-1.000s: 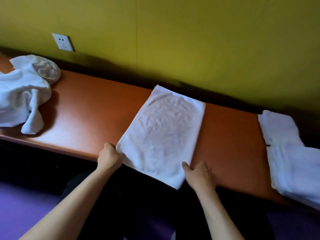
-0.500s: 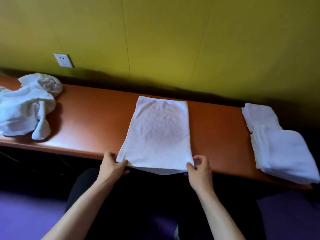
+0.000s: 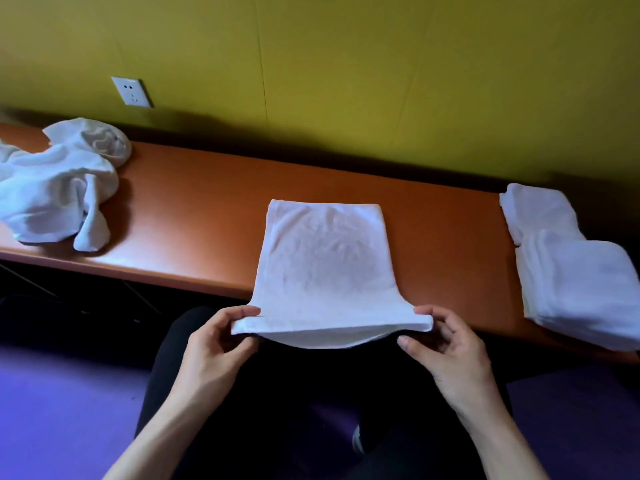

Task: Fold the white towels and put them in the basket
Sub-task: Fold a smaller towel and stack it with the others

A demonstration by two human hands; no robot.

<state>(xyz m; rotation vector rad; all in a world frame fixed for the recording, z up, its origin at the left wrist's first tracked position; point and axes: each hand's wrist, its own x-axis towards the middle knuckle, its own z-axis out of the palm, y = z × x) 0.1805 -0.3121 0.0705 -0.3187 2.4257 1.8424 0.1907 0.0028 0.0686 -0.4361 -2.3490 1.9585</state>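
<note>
Yellow-green wall (image 3: 346,64) behind, one white wall socket (image 3: 131,92) on it, orange counter (image 3: 194,220) running left to right below. Count: one half-folded white towel (image 3: 325,258) mid-counter, one rumpled heap of unfolded towels (image 3: 59,188) at the left end, one stack of folded towels (image 3: 568,265) at the right end; how many pieces in the heap or the stack, can't tell. Mid towel's long axis runs from the wall toward the person, far edge square to the wall, near edge hanging off the counter's front lip. Near edge shows two layers, the lower one sagging in a curve below the upper. Left hand (image 3: 211,355) pinches the near-left corner between thumb and fingers; right hand (image 3: 446,351) pinches the near-right corner the same way, so each grip is closed on the towel, near corners lifted just clear of the counter edge. Heap is cut off by the left frame edge, stack by the right edge. Below the counter it's dark, only black trousers (image 3: 277,410) and purple floor (image 3: 62,410) readable. No basket in view.
</note>
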